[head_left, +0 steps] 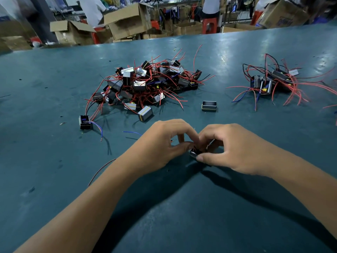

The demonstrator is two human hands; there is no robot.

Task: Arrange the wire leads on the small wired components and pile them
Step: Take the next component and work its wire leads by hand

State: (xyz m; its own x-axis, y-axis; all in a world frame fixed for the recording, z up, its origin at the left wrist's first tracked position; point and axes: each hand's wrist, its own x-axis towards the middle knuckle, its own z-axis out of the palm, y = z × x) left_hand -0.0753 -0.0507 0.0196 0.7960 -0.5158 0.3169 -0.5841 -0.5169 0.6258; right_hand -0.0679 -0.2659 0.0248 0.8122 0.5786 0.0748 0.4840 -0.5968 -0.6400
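Both hands meet low on the teal table, at about 6 o'clock from the big pile. The right hand pinches a small component between thumb and curled fingers, the thumb tip lying along its near edge. The left hand touches it from the left, fingers curled down onto the top of the part and its leads; it seems to pinch a lead there, though the fingers hide the exact hold. A thin wire end shows in the gap under the left index finger.

The big pile of black and silver components with tangled red leads lies at 12 o'clock from the hands, well apart. A smaller pile sits at 2 o'clock, its red, black and blue leads spread outward. Between the two piles, nearer the hands, one bare case stands alone (no leads visible on it). At 10 o'clock a lone component rests with blue leads trailing to its right and red leads running up toward the big pile. A loose dark red wire lies beside the left forearm, at 8 o'clock.

Beyond the far table edge stand open cardboard boxes and red stools, with people partly in view
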